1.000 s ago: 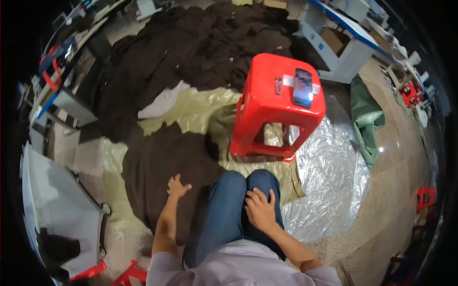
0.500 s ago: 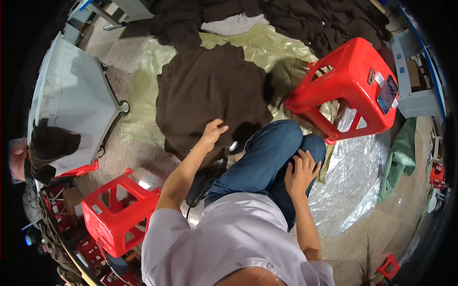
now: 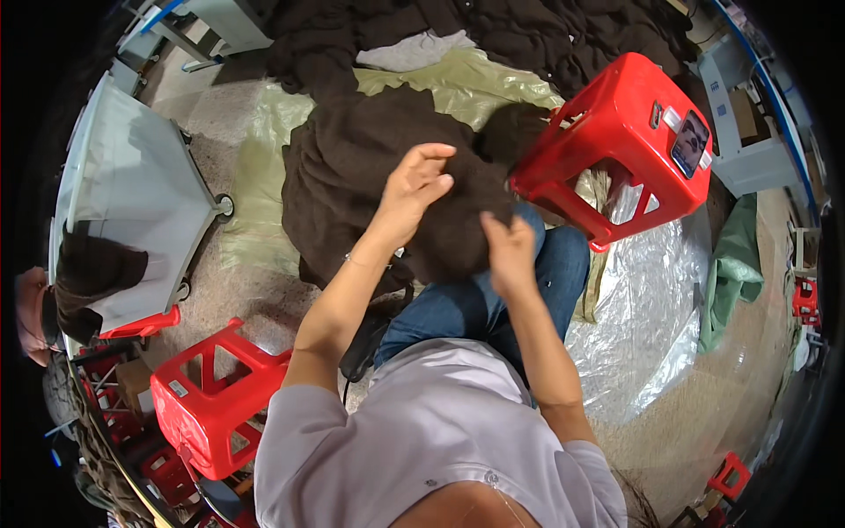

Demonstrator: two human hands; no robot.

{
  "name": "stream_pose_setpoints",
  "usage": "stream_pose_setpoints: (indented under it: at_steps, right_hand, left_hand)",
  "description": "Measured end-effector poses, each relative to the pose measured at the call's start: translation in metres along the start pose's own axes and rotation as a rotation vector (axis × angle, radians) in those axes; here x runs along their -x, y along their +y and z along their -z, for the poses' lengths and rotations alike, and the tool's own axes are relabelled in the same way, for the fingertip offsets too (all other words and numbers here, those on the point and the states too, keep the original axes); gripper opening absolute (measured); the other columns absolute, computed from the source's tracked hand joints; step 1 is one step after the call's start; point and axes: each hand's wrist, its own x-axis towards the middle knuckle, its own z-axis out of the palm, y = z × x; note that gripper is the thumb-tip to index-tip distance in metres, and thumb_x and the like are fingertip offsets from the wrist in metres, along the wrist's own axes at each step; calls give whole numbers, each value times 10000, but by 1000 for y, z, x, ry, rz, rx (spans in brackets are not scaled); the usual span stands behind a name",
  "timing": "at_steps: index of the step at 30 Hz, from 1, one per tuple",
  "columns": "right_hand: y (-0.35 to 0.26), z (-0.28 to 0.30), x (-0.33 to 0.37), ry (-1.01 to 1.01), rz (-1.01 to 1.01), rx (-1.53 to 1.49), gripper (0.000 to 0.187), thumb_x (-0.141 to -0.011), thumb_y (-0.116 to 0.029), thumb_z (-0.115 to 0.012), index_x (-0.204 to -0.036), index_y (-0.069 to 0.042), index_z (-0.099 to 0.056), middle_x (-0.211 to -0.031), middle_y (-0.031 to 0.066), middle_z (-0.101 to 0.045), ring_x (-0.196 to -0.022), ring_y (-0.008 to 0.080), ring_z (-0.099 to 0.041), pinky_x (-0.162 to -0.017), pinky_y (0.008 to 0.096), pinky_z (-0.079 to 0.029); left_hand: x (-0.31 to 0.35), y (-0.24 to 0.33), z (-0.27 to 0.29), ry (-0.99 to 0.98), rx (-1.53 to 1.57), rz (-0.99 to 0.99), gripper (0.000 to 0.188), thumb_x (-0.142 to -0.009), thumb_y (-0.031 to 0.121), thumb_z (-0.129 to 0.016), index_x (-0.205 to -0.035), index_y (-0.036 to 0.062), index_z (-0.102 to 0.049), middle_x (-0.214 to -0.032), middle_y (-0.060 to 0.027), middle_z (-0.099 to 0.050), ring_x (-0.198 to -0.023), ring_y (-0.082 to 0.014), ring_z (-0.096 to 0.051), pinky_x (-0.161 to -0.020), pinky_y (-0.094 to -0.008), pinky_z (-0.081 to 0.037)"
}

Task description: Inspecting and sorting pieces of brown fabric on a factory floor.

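Note:
A heap of dark brown knitted cloth point(image 3: 352, 167) lies on the floor in front of my knees, its near folds reaching my jeans. My left hand point(image 3: 412, 192) is over the middle of this heap, thumb and fingers apart, with nothing seen between them. Close by on the right, my right hand point(image 3: 510, 251) is above my thigh at the cloth's near edge. Motion smears its fingers, so their grip does not show. Whether either hand touches the cloth is unclear.
A red plastic stool point(image 3: 616, 141) with a phone point(image 3: 691, 143) on top stands at right. Another red stool point(image 3: 207, 396) is at lower left, near a grey wheeled bin point(image 3: 132, 194). Yellowish plastic sheeting point(image 3: 255, 211) lies under the cloth; more dark cloth point(image 3: 598, 35) is piled behind.
My right hand has left my knee and moved up and left towards the cloth. My left hand has moved forward and slightly right. The cloth's near right part is rumpled differently.

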Motion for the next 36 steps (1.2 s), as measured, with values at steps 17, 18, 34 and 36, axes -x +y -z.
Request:
stream_pose_setpoints:
  at_steps: [17, 18, 34, 36]
  right_hand:
    - [-176, 126, 146, 642, 491, 14, 474, -999, -384, -481, -1142, 46, -617, -1102, 184, -659, -975, 275, -652, -868, 402, -535]
    - [-162, 146, 121, 505, 598, 437, 474, -991, -410, -499, -1054, 38, -638, -1011, 165, -669, -895, 244, -645, -804, 379, -541]
    - [12, 149, 153, 338, 671, 1091, 278, -811, -108, -737, -1042, -35, -602, -1007, 158, -583, -915, 297, -560, -776, 397, -444]
    - [-6, 111, 160, 199, 537, 1226, 392, -727, -153, -808, -1049, -52, -610, -1009, 141, -583, -913, 310, -557, -754, 396, -447]
  left_hand:
    - [97, 29, 43, -682, 125, 239, 814, -670, 157, -898, -1326, -55, -465, -1217, -230, -611, -1125, -383, -603, -984, -495, -460]
    - [90, 39, 25, -396, 124, 506, 692, -766, 175, -837, -1311, -56, -478, -1246, -210, -600, -1156, -337, -591, -1035, -453, -434]
    - [146, -75, 17, -78, -907, -313, 427, -711, 52, -738, -1100, -27, -580, -1107, -161, -552, -1014, -323, -546, -915, -377, -449]
    - [161, -86, 13, -36, -948, -323, 450, -734, 78, -798, -1101, -48, -570, -1045, -181, -564, -957, -330, -567, -878, -369, -466]
